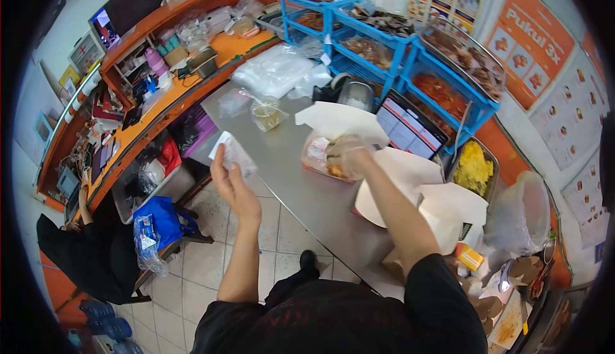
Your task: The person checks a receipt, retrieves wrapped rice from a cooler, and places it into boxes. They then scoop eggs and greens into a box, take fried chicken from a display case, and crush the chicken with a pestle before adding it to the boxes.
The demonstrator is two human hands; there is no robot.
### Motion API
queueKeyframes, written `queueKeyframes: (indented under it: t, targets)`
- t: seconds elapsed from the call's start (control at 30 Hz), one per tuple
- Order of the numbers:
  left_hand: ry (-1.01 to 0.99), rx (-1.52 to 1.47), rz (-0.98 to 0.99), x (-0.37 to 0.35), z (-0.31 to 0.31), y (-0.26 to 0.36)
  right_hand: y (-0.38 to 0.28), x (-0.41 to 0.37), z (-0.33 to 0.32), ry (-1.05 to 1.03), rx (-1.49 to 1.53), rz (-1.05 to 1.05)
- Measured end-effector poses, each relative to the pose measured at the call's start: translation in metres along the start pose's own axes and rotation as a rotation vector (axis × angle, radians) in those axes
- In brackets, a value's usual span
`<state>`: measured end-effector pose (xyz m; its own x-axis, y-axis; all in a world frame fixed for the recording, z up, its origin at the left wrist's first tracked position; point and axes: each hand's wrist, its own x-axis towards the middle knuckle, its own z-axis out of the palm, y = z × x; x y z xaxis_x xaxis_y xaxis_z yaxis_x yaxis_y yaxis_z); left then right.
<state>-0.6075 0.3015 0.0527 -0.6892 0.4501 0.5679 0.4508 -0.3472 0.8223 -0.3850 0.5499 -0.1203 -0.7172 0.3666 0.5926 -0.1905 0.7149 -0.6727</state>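
Observation:
My left hand holds a white slip of paper between thumb and fingers, out beyond the near edge of the steel counter. In a clear plastic glove, my right hand reaches into an open takeaway box. Its fingers are curled around something brownish that I cannot make out. Food and a white packet show inside the box, whose lid stands folded back. Two more white takeaway boxes, one box and another box, stand to the right, partly behind my forearm.
A tablet leans behind the boxes, below blue racks of food trays. A metal tray of yellow food sits right. Plastic bags and a tied clear bag lie farther back. A person in black sits at left.

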Motion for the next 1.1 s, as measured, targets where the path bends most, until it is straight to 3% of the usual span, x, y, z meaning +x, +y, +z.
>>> queueKeyframes:
  t: [0.17, 0.2, 0.23, 0.3, 0.33, 0.37, 0.43, 0.53, 0.57, 0.63, 0.77, 0.83, 0.93, 1.1]
  targets:
    - [0.031, 0.011, -0.055, 0.03, -0.034, -0.018, -0.08, 0.066, 0.079, -0.031, -0.767, 1.022]
    - [0.004, 0.01, -0.047, 0.033, -0.036, -0.02, -0.096, 0.074, 0.073, -0.27, -0.785, 0.98]
    - [-0.023, 0.008, -0.043, 0.034, -0.037, -0.022, -0.094, 0.072, 0.074, -0.282, -0.783, 0.986]
    - [-0.022, -0.014, -0.074, 0.036, -0.034, -0.028, -0.09, 0.064, 0.076, -0.446, -0.88, 0.809]
    - [-0.04, -0.067, -0.096, 0.037, -0.032, -0.03, -0.104, 0.07, 0.081, -0.289, -0.829, 0.953]
    - [-0.06, -0.122, -0.116, 0.038, -0.028, -0.031, -0.104, 0.069, 0.088, -0.288, -0.836, 0.963]
    - [-0.082, -0.112, -0.126, 0.039, -0.021, -0.03, -0.106, 0.067, 0.098, 0.026, -0.795, 1.12]
    - [-0.288, -0.266, -0.166, 0.042, -0.02, -0.041, -0.122, 0.071, 0.101, 0.075, -0.901, 1.019]
    - [-0.266, -0.249, -0.162, 0.043, -0.019, -0.04, -0.122, 0.074, 0.101, 0.058, -0.891, 0.998]
    - [-0.371, -0.698, -0.379, 0.042, -0.013, -0.035, -0.119, 0.076, 0.096, -0.045, -0.872, 1.034]
    - [-0.498, -0.721, -0.473, 0.05, -0.018, -0.017, -0.081, 0.049, 0.093, -0.147, -0.914, 0.837]
    - [-0.54, -0.775, -0.456, 0.05, -0.018, -0.015, -0.077, 0.046, 0.093, 0.006, -1.021, 0.783]
    - [-0.529, -0.719, -0.438, 0.051, -0.016, -0.012, -0.078, 0.058, 0.097, 0.146, -0.88, 0.809]
    - [-0.566, -0.735, -0.429, 0.052, -0.012, -0.008, -0.108, 0.076, 0.087, 0.175, -0.839, 0.86]
